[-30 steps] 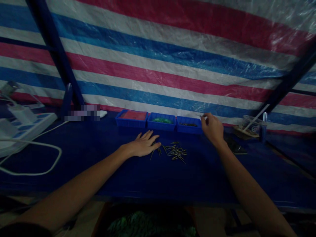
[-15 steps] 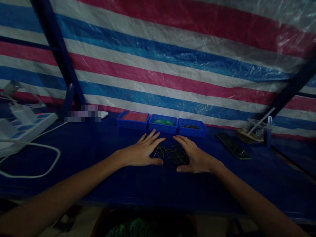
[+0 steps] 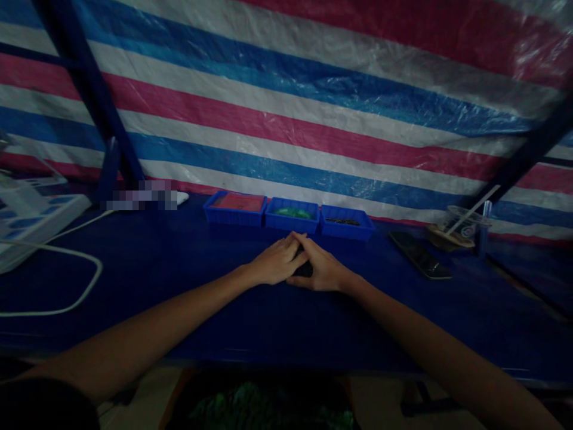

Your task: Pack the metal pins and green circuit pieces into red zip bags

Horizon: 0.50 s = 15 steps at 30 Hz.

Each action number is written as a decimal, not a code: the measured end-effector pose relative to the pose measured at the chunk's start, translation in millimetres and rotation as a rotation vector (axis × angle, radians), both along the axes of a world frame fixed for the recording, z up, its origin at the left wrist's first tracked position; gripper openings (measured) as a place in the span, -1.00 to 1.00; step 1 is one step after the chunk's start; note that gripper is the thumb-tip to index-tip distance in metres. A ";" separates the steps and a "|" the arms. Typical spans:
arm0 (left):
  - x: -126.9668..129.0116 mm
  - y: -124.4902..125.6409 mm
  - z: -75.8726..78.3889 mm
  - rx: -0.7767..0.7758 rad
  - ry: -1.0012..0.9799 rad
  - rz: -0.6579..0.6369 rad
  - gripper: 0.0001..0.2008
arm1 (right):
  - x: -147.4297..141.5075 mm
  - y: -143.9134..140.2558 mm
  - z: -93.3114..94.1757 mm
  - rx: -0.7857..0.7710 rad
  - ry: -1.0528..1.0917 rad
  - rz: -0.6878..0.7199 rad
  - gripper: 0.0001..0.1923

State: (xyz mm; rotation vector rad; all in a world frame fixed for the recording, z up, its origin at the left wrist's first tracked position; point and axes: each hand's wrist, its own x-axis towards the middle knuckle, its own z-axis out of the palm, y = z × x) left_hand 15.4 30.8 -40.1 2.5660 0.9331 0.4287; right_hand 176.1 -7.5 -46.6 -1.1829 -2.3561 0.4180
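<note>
A big striped sheet (image 3: 313, 107) in red, white and blue hangs like a wall behind everything. Two dark blue poles lean across it, one on each side. Under it is a wide blue table (image 3: 179, 298), and the room is quite dark.

Both arms reach over the table. The left hand (image 3: 275, 264) and the right hand (image 3: 323, 270) lie flat with fingers straight, and their fingertips touch, making a little roof. Something dark sits under that roof, but I cannot tell what it is or whether the hands grip it.

Just behind the hands stand three small blue trays (image 3: 290, 215) in a row, touching. One looks red inside, one green, one dark.

One white power strip (image 3: 36, 224) with one white cable is far left. One dark phone (image 3: 419, 255) lies on the right, and one clear cup (image 3: 463, 226) stands past it.
</note>
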 end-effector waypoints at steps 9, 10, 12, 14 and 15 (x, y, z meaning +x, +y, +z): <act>-29.1 13.4 16.1 -0.443 -0.241 0.072 -0.31 | -33.4 10.0 4.1 0.198 -0.009 -0.070 -0.23; -33.1 15.9 17.4 -0.450 -0.230 0.053 -0.33 | -35.1 10.5 4.5 0.198 -0.011 -0.052 -0.26; -39.4 20.2 19.1 -0.415 -0.179 0.019 -0.41 | -35.0 9.7 4.8 0.190 -0.007 -0.013 -0.29; -43.9 23.4 20.1 -0.336 -0.123 -0.023 -0.50 | -32.0 7.5 4.7 0.186 0.001 0.001 -0.29; -46.0 24.8 20.7 -0.289 -0.092 -0.048 -0.54 | -30.2 6.2 4.6 0.185 0.006 0.005 -0.29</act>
